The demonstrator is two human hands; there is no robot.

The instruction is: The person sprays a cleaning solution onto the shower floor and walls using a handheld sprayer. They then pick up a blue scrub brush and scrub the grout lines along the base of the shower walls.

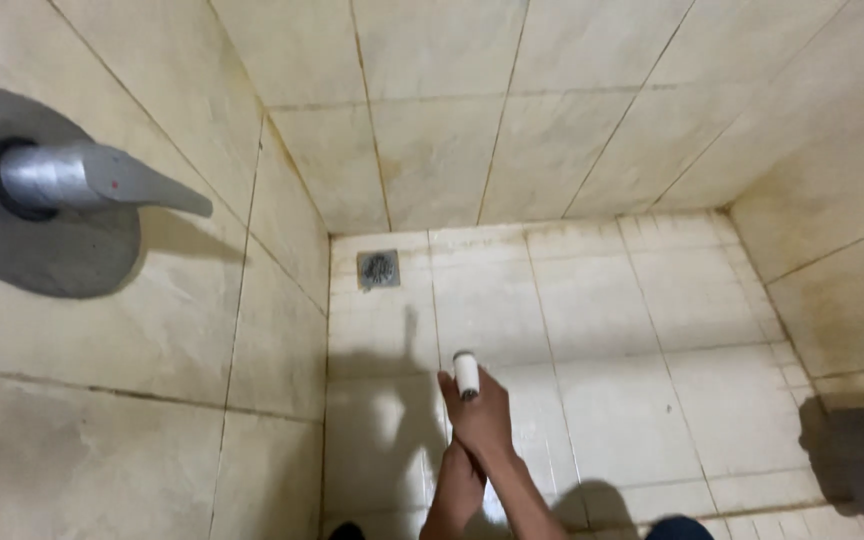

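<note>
below, the right hand point(482, 415) holds a white tube point(466, 375) in its grip; left hand point(457, 485) grip unclear.

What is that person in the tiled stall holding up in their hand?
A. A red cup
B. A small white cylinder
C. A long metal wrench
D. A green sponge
B: the right hand grips a small white cylinder with a dark lower end, held upright above the tiled floor, with the left hand pressed against the wrist below.
</note>
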